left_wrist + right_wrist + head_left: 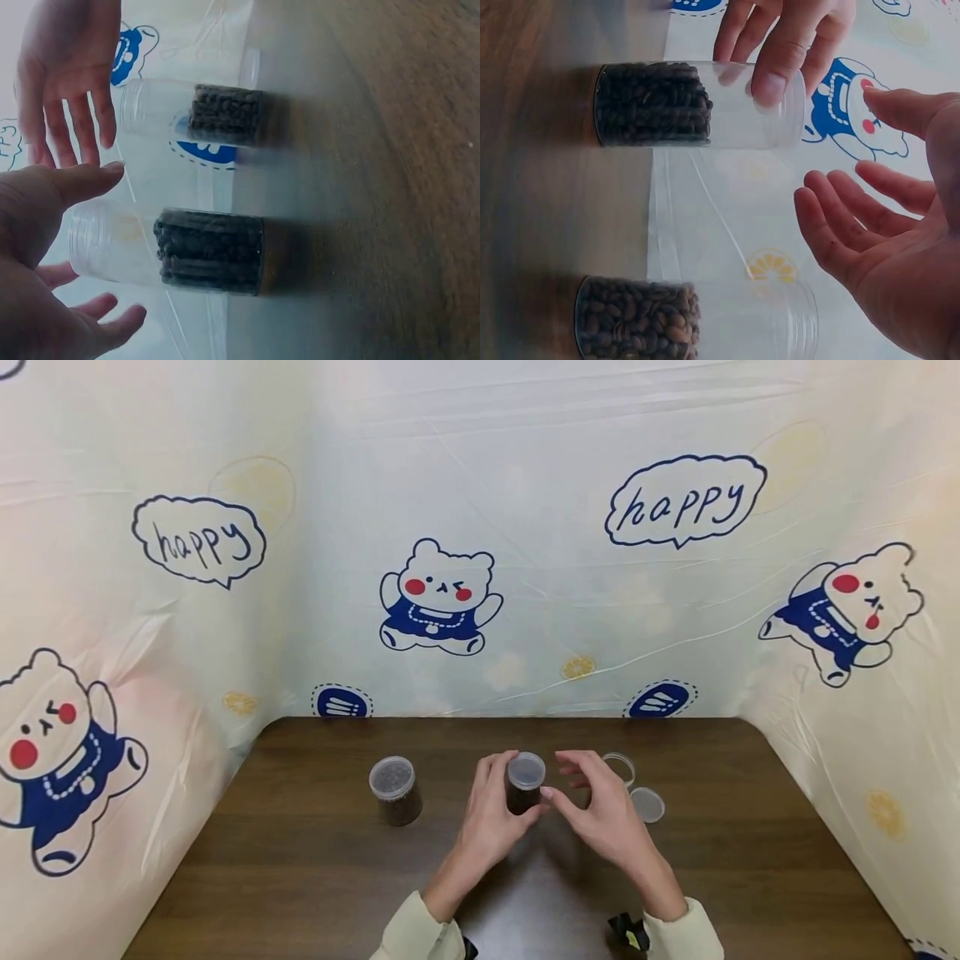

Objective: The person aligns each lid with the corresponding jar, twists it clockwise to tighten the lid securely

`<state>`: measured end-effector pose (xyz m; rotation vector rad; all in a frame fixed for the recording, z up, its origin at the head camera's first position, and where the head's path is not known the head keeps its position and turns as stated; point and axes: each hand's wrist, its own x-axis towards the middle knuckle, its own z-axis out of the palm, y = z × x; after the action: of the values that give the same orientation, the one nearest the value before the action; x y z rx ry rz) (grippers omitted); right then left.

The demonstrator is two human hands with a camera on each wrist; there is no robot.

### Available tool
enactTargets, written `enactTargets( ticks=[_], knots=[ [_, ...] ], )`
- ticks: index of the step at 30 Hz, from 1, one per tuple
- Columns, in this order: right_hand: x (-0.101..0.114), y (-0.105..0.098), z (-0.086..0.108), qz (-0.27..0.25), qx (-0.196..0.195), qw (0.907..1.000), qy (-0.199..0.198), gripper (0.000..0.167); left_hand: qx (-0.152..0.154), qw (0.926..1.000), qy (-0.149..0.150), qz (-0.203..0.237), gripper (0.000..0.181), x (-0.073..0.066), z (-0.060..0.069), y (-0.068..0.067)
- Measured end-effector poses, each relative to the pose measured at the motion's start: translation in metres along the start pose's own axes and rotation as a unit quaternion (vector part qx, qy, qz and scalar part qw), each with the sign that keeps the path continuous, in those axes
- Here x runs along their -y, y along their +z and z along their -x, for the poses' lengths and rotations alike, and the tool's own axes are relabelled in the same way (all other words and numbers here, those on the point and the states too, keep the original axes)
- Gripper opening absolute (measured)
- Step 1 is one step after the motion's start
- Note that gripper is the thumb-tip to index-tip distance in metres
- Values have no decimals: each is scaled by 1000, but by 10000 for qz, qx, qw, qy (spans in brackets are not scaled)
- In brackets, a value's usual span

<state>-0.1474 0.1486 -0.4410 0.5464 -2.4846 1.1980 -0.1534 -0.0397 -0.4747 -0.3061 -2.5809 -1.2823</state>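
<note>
A clear jar (526,777) of dark beans with a translucent top stands upright in the middle of the table; in the right wrist view the same jar (656,103) is about half full. My left hand (491,818) grips it near the top, thumb (769,88) on one side and fingers on the other. Just right of the jar, my right hand (606,810) is held with thumb and fingers apart, nothing between them. Behind the right hand stands another jar (637,319) with browner beans; the head view shows mainly its rim (618,768).
On the left side of the table (300,877) stands a third jar (397,793) with a translucent top. A round translucent lid (648,805) lies to the right of the right hand. Printed fabric (540,527) hangs round the table's back and sides.
</note>
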Motion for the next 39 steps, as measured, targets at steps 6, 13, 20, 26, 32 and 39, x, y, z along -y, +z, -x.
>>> enactTargets(
  ticks=[6, 13, 20, 26, 32, 39],
  knots=[
    [0, -16, 5, 84, -268, 9996, -44, 42, -288, 9984, 353, -347, 85, -4, -2, -4],
    [-13, -45, 5, 170, -919, 9955, -164, 33, -386, 9947, 689, -656, 86, -26, -3, -10],
    [-30, -71, 7, 359, -1064, 9935, 207, 30, -430, 9840, 1608, -633, 79, -36, -6, -2],
    [-43, -84, 12, 548, -1095, 9909, 551, 30, -260, 9711, 2274, -672, 77, -44, -9, 5],
    [-58, -91, 16, 688, -1006, 9895, 777, 32, 44, 9695, 2393, -524, 78, -50, -9, 14],
    [-83, -91, 19, 778, -656, 9880, 1159, 39, 402, 9799, 1923, -344, 83, -53, -11, 31]
  ],
)
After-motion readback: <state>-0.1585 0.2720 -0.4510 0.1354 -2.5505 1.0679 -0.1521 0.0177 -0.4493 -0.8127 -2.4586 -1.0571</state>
